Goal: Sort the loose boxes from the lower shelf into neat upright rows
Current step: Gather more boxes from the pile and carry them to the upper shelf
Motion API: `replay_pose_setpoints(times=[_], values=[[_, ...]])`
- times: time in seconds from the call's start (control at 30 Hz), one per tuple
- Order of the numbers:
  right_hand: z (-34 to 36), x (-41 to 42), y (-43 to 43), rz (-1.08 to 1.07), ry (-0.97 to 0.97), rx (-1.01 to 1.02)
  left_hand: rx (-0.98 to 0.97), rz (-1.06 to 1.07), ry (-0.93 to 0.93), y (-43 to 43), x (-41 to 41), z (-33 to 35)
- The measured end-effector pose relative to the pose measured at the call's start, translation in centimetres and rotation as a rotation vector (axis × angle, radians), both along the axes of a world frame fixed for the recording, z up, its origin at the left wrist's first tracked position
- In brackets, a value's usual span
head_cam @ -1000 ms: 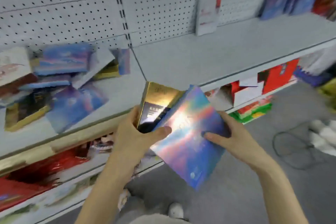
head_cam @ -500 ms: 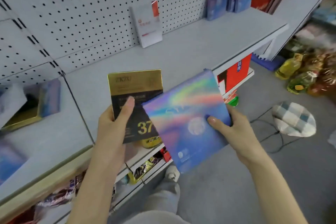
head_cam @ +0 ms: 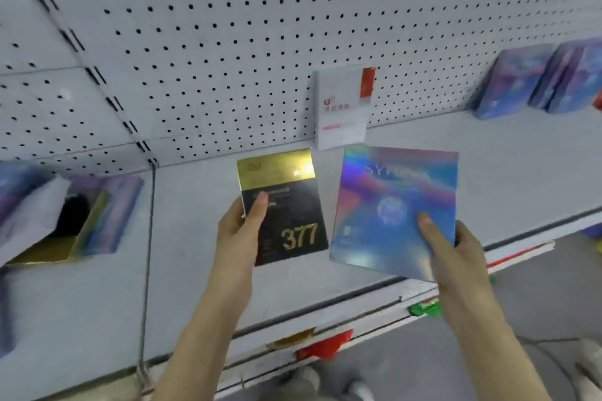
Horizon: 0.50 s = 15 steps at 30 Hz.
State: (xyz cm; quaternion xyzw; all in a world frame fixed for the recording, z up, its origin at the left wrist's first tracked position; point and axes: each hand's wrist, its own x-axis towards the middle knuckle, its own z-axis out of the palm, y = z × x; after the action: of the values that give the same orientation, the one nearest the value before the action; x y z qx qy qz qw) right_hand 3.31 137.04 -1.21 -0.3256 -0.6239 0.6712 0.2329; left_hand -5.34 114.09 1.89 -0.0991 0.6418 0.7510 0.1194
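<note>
Two boxes we hold up over the shelf [head_cam: 508,169]: our left hand [head_cam: 239,231] grips the black-gold box [head_cam: 286,215] by its left edge, and our right hand [head_cam: 456,254] pinches the holographic box [head_cam: 391,205] at its lower right corner. The white box [head_cam: 342,107] leans on the pegboard [head_cam: 228,42] behind.

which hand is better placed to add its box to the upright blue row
Right, probably: the right hand holds the holographic blue box, matching and nearer the upright blue row; the left hand holds a black-and-gold box.
</note>
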Motion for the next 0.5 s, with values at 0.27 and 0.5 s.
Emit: replay_pose_setpoints(times=[0.27,0.5], values=[[-1.2,-6.2,1.3,0.266,0.03,-0.171,0.0,0.113,0.019,-1.7,-5.8,-5.0],[-4.6,-9.1,0.4,0.221,0.004,-0.226,-0.196,-0.052,0.153,-0.5,-15.3,-6.7]])
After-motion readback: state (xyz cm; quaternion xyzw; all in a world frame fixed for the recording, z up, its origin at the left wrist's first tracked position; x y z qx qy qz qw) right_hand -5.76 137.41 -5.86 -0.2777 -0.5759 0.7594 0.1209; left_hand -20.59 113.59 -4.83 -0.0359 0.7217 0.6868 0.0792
